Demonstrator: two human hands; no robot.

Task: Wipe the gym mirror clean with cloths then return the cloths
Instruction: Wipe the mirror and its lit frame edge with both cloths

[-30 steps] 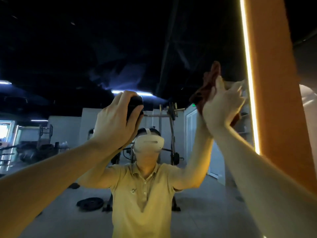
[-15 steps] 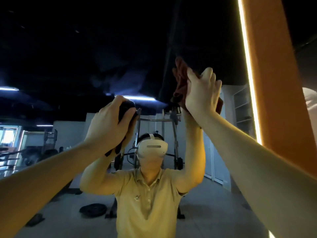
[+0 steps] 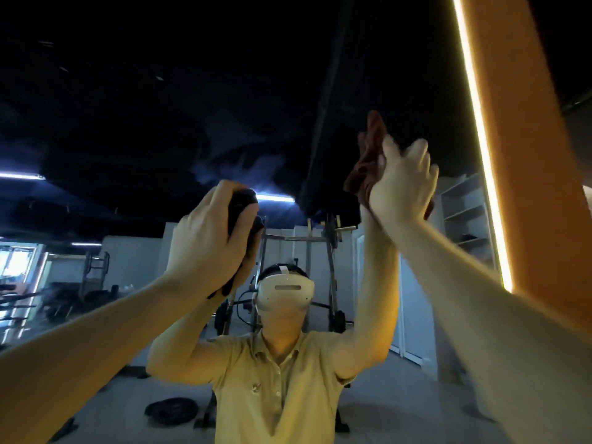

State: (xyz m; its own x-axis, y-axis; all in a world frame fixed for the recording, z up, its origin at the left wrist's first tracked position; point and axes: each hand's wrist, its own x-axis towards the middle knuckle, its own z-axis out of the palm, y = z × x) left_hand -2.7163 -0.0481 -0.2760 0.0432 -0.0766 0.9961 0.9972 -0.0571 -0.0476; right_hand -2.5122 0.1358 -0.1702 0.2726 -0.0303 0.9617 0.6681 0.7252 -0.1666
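Note:
The gym mirror (image 3: 134,129) fills the view ahead and reflects me with both arms raised. My left hand (image 3: 208,241) presses a dark cloth (image 3: 243,206) against the glass near the centre. It grips the cloth, most of which is hidden under the palm. My right hand (image 3: 403,184) holds a reddish-brown cloth (image 3: 368,155) flat on the mirror, higher up and to the right, with the cloth bunched above my fingers.
An orange column (image 3: 528,155) with a lit strip (image 3: 477,129) borders the mirror on the right. The reflection shows a weight rack (image 3: 323,251), a plate on the floor (image 3: 171,411) and white shelves (image 3: 464,216).
My right hand swept the reddish cloth left across the glass, then back a little to the right. My left hand with the dark cloth stayed near the centre.

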